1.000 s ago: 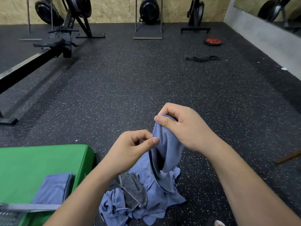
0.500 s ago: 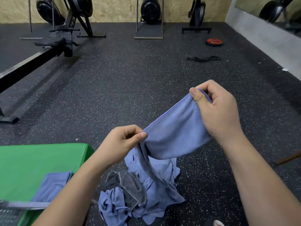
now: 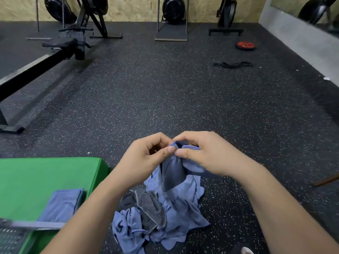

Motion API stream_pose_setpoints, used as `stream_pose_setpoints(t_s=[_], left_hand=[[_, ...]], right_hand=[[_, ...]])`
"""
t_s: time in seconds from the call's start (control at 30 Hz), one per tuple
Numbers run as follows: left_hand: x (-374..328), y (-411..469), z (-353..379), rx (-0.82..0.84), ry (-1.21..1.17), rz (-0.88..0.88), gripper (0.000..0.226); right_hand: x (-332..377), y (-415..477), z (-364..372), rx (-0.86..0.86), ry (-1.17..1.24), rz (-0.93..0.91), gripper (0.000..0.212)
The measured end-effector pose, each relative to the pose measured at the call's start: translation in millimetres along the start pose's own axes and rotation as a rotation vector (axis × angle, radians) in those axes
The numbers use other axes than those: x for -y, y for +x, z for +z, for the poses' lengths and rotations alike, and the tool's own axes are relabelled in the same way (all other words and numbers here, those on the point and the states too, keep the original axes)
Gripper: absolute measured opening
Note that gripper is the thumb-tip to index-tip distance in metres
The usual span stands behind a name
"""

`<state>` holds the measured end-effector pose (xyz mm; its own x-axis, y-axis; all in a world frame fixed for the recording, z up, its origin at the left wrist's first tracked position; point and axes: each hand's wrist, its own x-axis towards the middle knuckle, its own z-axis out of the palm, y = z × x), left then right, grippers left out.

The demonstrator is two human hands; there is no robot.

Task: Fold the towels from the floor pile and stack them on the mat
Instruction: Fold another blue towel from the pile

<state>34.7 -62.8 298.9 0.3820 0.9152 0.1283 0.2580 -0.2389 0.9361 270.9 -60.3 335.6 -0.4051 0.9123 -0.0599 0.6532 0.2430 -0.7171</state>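
Head view: a blue towel (image 3: 172, 171) is held up over the floor pile (image 3: 165, 213). Its top edge is pinched by the left hand (image 3: 146, 156) and the right hand (image 3: 207, 153), thumbs pressed against curled fingers, and the two hands are touching. The cloth hangs doubled, soft and limp, with its lower end reaching down to the pile. For a clean fold, the corners should be matched edge to edge and the hanging part lifted free of the pile before anything is laid down. One folded towel (image 3: 62, 204) is already lying flat on the green mat (image 3: 45, 176), just left of the pile. Most of the task is judged still to be done.
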Motion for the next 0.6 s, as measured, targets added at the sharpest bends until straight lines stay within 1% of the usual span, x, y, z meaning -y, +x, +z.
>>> stream_pose_setpoints(t_s=[0.07,0.1,0.2,0.23,0.27,0.33,0.4,0.5,0.6], left_hand=[[-1,-2,-1,0.01,-0.003,0.008,0.017],[-1,-2,-1,0.017,-0.004,0.013,0.016],[-2,-3,-2,0.049,-0.02,0.032,0.016],[-3,-4,-2,0.057,-0.024,0.033,0.016],[-3,-4,-2,0.059,-0.026,0.034,0.015],[-3,-4,-2,0.053,-0.032,0.031,0.014],[-1,-3,-2,0.048,-0.042,0.024,0.016],[-1,-2,1,0.061,-0.003,0.026,0.016],[0,-2,4,0.056,0.085,0.024,0.017]], right_hand=[[-3,2,2,0.005,0.001,-0.009,0.008],[-3,2,2,0.014,0.007,-0.017,0.008],[0,0,-1,0.115,0.107,-0.019,0.027],[1,0,-1,0.145,0.112,-0.018,0.028],[0,1,0,0.148,0.096,-0.018,0.021],[-2,2,0,0.108,0.044,-0.006,0.003],[-2,3,-2,0.06,0.008,0.0,0.008],[3,0,-10,-0.028,0.0,-0.018,0.006],[1,-2,-20,-0.179,0.034,-0.041,0.006]])
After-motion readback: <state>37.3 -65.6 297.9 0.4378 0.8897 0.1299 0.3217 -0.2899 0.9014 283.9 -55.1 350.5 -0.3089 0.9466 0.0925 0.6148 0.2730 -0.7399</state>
